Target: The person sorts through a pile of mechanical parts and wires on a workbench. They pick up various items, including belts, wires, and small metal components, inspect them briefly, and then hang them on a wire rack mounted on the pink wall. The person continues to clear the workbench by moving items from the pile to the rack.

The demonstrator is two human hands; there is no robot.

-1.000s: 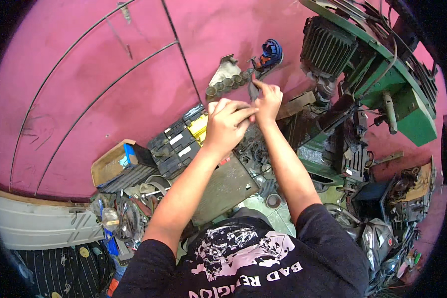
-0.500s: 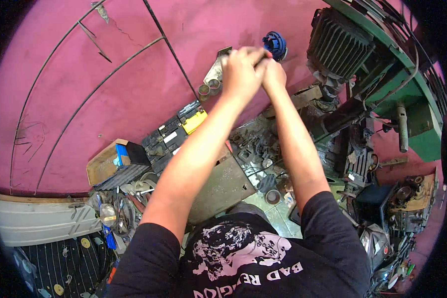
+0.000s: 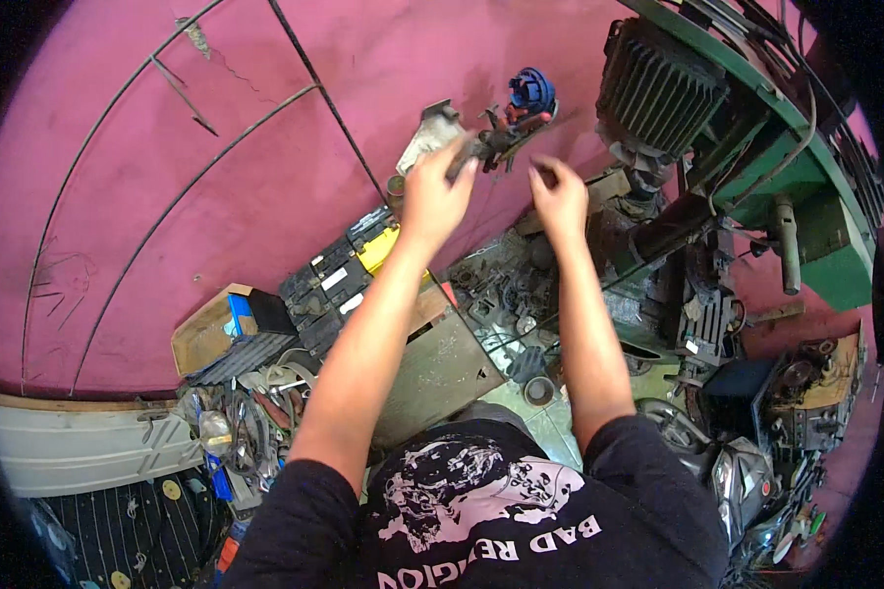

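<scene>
Both my arms reach up and forward toward the pink wall, with the hands now apart. My left hand (image 3: 436, 201) is curled, thumb and fingers closing around a small dark thing that is blurred. It is just beside a cluster of dark tools (image 3: 501, 142), some with red parts, hanging on the wall. To the right and slightly lower, my right hand (image 3: 562, 201) has thumb and fingertips drawn together in a pinch; whatever lies between them is too small to make out. Above the tools hangs a blue round plastic part (image 3: 532, 91). A whitish holder (image 3: 427, 137) is behind my left fingers.
A finned motor (image 3: 663, 93) on a green machine frame (image 3: 825, 231) juts out at the upper right. Below stand batteries (image 3: 339, 270), a metal-topped table (image 3: 437, 378) and a wooden box (image 3: 206, 329). Greasy metal parts (image 3: 506, 285) are heaped below the wall.
My hands were together in front of the wall, hiding the hanging tools. They have since separated and come lower, the left drawing left and the right drawing right, and the tools now show.
</scene>
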